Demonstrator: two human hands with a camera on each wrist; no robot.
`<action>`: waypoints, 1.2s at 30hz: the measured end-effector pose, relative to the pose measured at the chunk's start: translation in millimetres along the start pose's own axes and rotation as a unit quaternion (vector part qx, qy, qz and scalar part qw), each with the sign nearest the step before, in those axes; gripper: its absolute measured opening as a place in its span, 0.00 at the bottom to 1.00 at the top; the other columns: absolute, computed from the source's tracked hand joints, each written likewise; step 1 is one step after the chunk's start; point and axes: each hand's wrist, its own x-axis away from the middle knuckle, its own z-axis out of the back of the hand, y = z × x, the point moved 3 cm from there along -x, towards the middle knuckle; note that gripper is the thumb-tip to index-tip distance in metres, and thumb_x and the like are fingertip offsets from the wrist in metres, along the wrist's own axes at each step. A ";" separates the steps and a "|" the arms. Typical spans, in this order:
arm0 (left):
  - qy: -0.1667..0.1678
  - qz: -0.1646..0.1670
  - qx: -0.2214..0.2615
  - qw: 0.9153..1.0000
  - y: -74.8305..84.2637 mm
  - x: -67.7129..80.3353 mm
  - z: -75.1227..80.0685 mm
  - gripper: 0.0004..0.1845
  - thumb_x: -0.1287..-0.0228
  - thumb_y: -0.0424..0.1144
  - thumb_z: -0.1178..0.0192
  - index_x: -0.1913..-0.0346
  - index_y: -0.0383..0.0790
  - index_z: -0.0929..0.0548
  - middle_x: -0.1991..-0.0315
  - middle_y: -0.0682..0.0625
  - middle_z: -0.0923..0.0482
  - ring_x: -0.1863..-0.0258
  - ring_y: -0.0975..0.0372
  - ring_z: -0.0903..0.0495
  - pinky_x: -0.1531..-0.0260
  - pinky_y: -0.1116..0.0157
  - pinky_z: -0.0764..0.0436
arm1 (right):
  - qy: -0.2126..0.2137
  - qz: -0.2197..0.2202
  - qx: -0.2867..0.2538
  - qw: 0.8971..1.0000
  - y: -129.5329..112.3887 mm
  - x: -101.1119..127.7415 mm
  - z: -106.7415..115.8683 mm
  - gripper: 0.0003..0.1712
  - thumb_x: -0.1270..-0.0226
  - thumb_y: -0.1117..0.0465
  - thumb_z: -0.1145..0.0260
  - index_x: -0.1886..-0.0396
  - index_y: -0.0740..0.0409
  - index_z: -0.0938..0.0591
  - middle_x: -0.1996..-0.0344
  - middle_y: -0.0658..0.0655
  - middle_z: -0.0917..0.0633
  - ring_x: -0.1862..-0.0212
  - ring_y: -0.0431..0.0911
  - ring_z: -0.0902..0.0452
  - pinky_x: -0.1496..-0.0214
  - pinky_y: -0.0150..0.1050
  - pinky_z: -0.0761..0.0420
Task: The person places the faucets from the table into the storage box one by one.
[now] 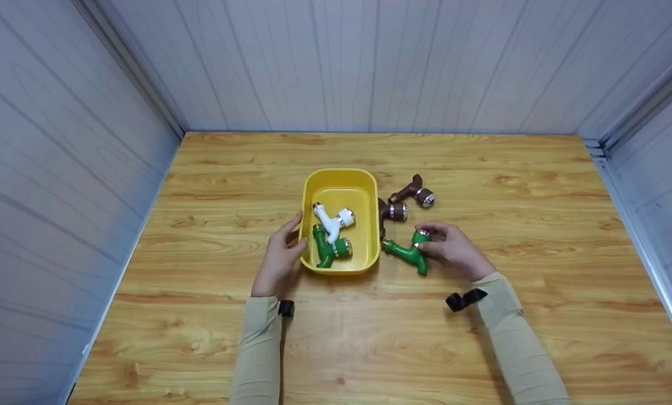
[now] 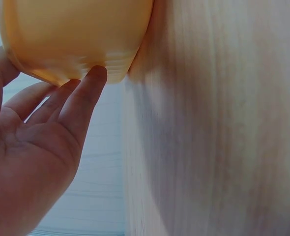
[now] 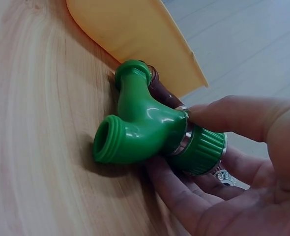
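My right hand (image 1: 452, 250) grips a green plastic tap (image 1: 407, 254) by its ribbed knob, thumb on one side and fingers on the other. In the right wrist view the tap (image 3: 147, 123) shows its threaded spout close over the wood. My left hand (image 1: 279, 256) holds the left side of a yellow tub (image 1: 341, 272), thumb at the rim and fingertips against the outer wall (image 2: 81, 39). Inside the tub lie a white tap (image 1: 329, 222) and another green tap (image 1: 325, 253).
A brown tap (image 1: 395, 211) lies right beside the tub's right wall, partly hidden by it. Another brown tap (image 1: 411, 188) lies farther back. All stand on a wood-grain table (image 1: 201, 236) enclosed by pale panels (image 1: 336, 67) at the back and sides.
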 end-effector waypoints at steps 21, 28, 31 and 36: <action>0.009 -0.028 0.012 0.999 -20.1 -7.3 1.2 0.30 0.36 0.20 0.48 0.31 0.26 0.41 0.29 0.35 0.47 0.35 0.40 0.38 0.37 0.50 0.35 | -0.010 -0.009 -0.066 0.998 5.6 3.6 3.0 0.28 0.37 0.71 0.37 0.39 0.75 0.33 0.51 0.61 0.23 0.53 0.47 0.21 0.47 0.43 0.20; 0.026 -0.015 0.005 1.000 -35.2 -11.2 1.2 0.31 0.35 0.22 0.46 0.30 0.34 0.38 0.29 0.42 0.43 0.36 0.46 0.35 0.37 0.56 0.32 | -0.005 -0.010 -0.084 0.996 8.2 6.6 5.8 0.27 0.36 0.69 0.36 0.40 0.74 0.32 0.50 0.61 0.24 0.53 0.48 0.21 0.46 0.45 0.21; 0.031 -0.009 -0.003 0.999 -34.1 -10.6 1.1 0.30 0.35 0.23 0.46 0.30 0.36 0.37 0.29 0.43 0.42 0.36 0.49 0.34 0.36 0.58 0.34 | 0.000 -0.009 -0.088 0.996 9.0 8.7 8.2 0.28 0.37 0.68 0.35 0.39 0.74 0.32 0.50 0.60 0.24 0.53 0.48 0.21 0.46 0.45 0.21; 0.034 -0.008 -0.008 0.999 -32.4 -10.5 1.1 0.30 0.35 0.23 0.46 0.30 0.36 0.37 0.29 0.44 0.41 0.36 0.50 0.34 0.36 0.59 0.34 | 0.005 -0.003 -0.101 0.995 10.6 12.7 11.7 0.30 0.37 0.67 0.35 0.39 0.75 0.33 0.52 0.60 0.23 0.53 0.48 0.21 0.46 0.45 0.21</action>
